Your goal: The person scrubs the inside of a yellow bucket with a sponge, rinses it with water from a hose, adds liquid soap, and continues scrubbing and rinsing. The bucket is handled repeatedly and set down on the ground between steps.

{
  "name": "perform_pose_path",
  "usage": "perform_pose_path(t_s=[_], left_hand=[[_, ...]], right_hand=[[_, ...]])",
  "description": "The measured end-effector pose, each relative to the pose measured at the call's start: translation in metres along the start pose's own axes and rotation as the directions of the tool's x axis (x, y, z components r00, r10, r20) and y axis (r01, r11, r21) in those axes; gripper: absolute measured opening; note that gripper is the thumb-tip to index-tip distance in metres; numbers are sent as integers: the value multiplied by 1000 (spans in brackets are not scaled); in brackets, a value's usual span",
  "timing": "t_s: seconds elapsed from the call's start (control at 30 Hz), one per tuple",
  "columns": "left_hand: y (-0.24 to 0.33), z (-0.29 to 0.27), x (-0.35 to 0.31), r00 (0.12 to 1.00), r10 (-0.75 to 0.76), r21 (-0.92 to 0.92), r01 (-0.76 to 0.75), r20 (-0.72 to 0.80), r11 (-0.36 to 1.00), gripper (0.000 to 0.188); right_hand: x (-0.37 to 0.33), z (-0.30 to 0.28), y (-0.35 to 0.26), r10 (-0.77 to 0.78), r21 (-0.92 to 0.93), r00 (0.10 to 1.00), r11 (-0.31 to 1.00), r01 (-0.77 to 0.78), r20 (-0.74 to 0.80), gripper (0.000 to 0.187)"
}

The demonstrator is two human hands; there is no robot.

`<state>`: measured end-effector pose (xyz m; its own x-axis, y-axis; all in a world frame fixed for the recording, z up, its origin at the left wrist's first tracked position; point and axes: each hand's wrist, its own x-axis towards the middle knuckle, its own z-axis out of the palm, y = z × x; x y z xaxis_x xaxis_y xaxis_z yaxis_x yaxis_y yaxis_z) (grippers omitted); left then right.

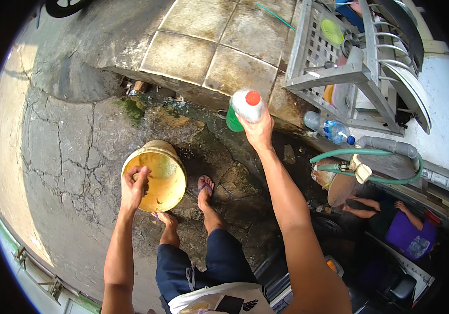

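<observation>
My left hand (135, 184) is closed at the left side of a yellowish plastic bucket (169, 180), fingers curled at its rim or handle. The bucket is tilted, its mouth facing me, with brown stains inside and no load visible. My right hand (258, 129) stretches forward, wrapped around a bottle (247, 107) with a red cap. The bottle's upper part looks white, and green shows lower down at its left. Whether that green belongs to the bottle or to something behind it, I cannot tell. The bottle is above a wet gutter beside the tiled step.
A raised tiled step (182, 55) lies ahead. On the right stand a metal dish rack (334, 78) with plates, a clear plastic bottle (329, 128) lying down, and a green hose (386, 179). Another person's arm (363, 206) shows at lower right. The concrete (78, 152) is cracked.
</observation>
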<state>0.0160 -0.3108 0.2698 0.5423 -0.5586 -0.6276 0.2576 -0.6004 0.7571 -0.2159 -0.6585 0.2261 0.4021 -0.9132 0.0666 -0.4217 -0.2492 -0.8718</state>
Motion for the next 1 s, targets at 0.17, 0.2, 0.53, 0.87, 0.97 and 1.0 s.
perform_pose_path(t_s=[0.17,0.2,0.53,0.87,0.97,1.0], left_hand=[[-163,-45,-22,853,-521,-413,487,36,769,33],[-188,-47,-30,904,-412,-392,422,114,817,29],[-228,-43,3,903,-426,-92,420,-56,903,42],[-218,-17,39,977,0,116,26,-213,993,57],[-202,8,19,966,99,265,-33,-238,964,54],[-193,15,9,975,152,225,-113,-161,968,50]], right_hand=[[81,21,48,17,-18,919,999,-27,-394,75],[92,24,56,39,60,920,998,-17,-391,79],[115,30,67,441,76,816,892,-446,-373,68],[-79,100,31,405,73,914,912,-405,10,24],[-196,161,-1,362,310,744,741,-595,562,48],[-231,177,-11,409,349,637,584,-733,653,59]])
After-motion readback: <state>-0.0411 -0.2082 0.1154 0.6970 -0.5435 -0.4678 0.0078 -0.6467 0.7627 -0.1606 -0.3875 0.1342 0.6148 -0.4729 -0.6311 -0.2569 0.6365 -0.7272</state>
